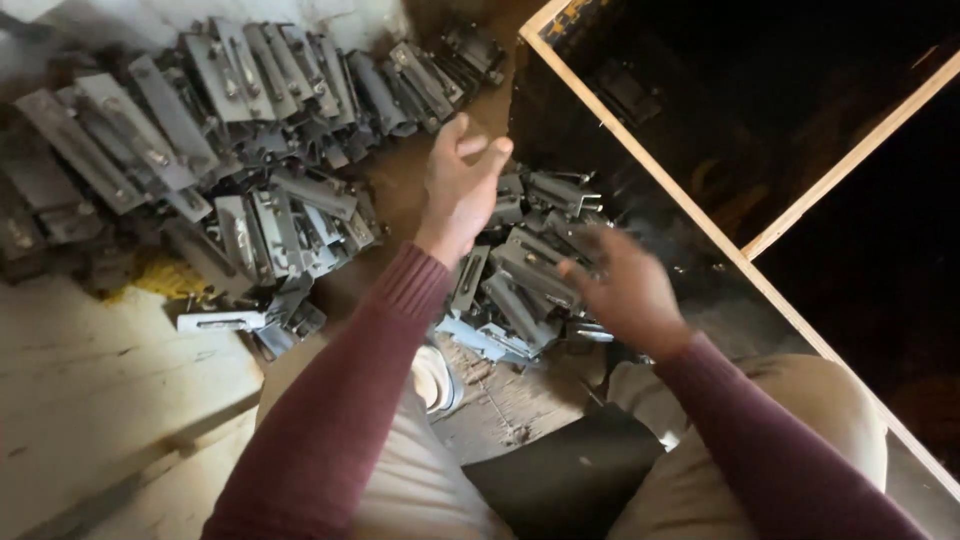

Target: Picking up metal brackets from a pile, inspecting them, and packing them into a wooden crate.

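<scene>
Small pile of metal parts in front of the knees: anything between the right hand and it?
Nothing visible. The right hand hovers blurred over the small pile of metal parts, no object between. The left hand is raised to the side, empty.

L hand (462, 190) raised ahead, palm side up, fingers loosely curled, thumb apart, holding nothing. L forearm in maroon sleeve, stretched fwd from lower left. R hand (622, 290) lower and nearer, blurred, fingers spread toward the left, back of hand up; grip not clear. R forearm in same maroon sleeve, angled in from lower right. Hands apart, not touching.
</scene>
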